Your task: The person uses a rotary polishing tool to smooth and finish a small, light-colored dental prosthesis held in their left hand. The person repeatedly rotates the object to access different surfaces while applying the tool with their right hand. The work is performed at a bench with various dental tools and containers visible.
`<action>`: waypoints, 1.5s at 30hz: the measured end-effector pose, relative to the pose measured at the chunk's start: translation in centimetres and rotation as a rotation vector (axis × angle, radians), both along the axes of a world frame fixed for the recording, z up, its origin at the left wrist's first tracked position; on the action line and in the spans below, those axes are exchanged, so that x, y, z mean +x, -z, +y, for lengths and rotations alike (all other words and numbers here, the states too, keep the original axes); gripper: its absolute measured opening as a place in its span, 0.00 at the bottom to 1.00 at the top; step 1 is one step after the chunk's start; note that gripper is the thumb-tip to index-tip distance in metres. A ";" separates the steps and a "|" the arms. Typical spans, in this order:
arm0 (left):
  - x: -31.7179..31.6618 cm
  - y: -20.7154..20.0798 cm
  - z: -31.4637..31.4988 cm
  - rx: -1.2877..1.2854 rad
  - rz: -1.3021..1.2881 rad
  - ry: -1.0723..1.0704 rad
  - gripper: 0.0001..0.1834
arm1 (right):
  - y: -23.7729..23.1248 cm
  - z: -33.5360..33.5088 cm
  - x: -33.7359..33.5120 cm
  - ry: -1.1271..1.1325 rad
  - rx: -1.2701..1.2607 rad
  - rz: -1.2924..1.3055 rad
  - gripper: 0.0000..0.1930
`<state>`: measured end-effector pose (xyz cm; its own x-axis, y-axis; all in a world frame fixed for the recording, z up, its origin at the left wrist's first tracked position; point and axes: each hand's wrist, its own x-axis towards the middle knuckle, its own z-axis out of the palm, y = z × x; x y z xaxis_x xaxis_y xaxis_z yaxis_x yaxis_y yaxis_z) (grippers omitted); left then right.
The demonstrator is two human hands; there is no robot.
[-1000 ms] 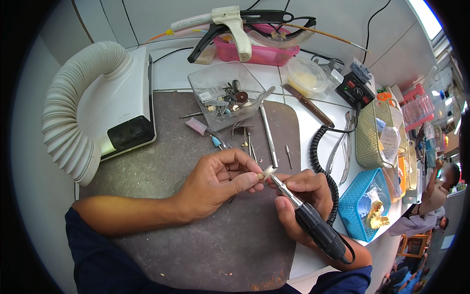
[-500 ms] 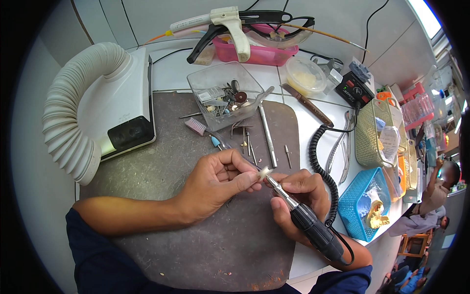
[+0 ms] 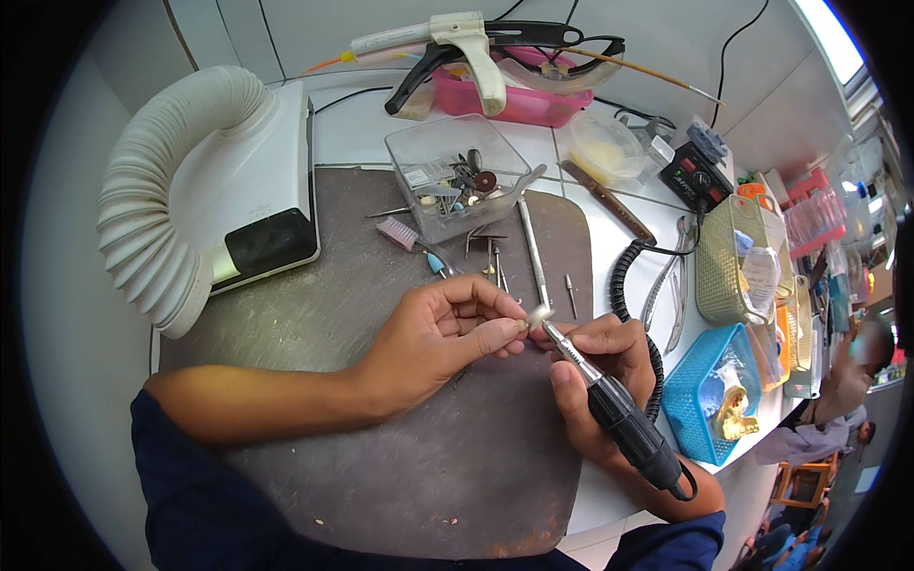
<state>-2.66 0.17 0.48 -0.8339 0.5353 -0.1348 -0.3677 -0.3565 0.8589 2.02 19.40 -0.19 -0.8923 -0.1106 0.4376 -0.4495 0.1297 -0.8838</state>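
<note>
Dark grey board [image 3: 400, 485] lies beneath what looks like buffing, a step calling next for steady, light pressure. The left hand [image 3: 440, 331] pinches; the right hand [image 3: 625, 354] grasps a black-and-silver rotary handpiece [image 3: 626, 421], its white wheel [image 3: 541, 315] just right of the tiny pale piece [image 3: 523, 326] between left thumb and fingertips, contact unclear.

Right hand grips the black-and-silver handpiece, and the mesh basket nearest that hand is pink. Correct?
Not quite: that mesh basket is blue, per the head view. The right hand does grip the black-and-silver handpiece.
</note>
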 end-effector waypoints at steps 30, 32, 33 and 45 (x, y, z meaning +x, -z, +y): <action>-3.6 -0.9 -2.9 -0.285 0.081 0.461 0.09 | 0.0 -0.4 -0.2 -0.021 0.313 0.333 0.13; -3.5 -0.8 -2.9 -0.295 0.071 0.456 0.09 | 0.4 -0.6 0.0 0.003 0.289 0.314 0.13; -3.5 -1.0 -2.9 -0.302 0.071 0.451 0.09 | 0.3 -0.6 0.0 0.001 0.305 0.321 0.13; -4.0 -0.7 -3.2 -0.245 0.023 0.504 0.09 | -0.6 -0.9 0.1 0.006 0.388 0.380 0.12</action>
<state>-6.66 -3.05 1.21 -0.4869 0.8239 -0.2900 -0.4209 0.0697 0.9044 2.12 18.51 0.37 -0.6805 -0.3239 0.6572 -0.7262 0.4179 -0.5459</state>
